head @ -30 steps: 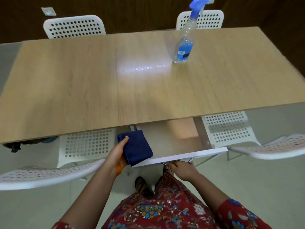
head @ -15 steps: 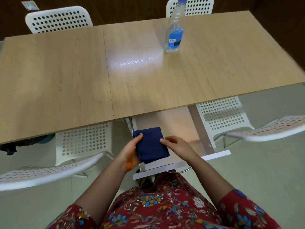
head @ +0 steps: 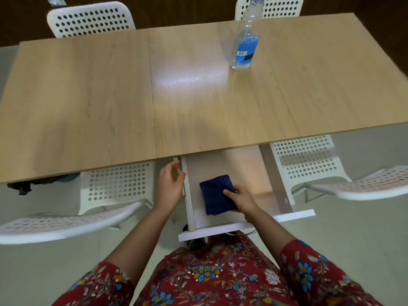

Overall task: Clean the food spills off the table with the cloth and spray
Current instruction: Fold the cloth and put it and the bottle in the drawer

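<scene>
Wood-grain worktop (head: 88, 107), two leaves, with a patch of glare at the centre and no spills that I can make out. Item: spray bottle (head: 245, 40), upright near the far edge, right of centre, untouched. Item: white drawer (head: 231, 164), pulled out from under the near edge. Item: folded dark blue cloth (head: 215, 193), now lying flat on the drawer floor; a second ago it was held up outside the drawer in the left hand (head: 170, 188). That hand has since let go, its grip released, fingers loose, and it sits just beside the drawer's left wall. Right hand (head: 241, 199): moved from the drawer front, its grip closed on the cloth's right edge. Judgement: the cloth is being stowed, so the wiping looks finished and closing the drawer remains.
</scene>
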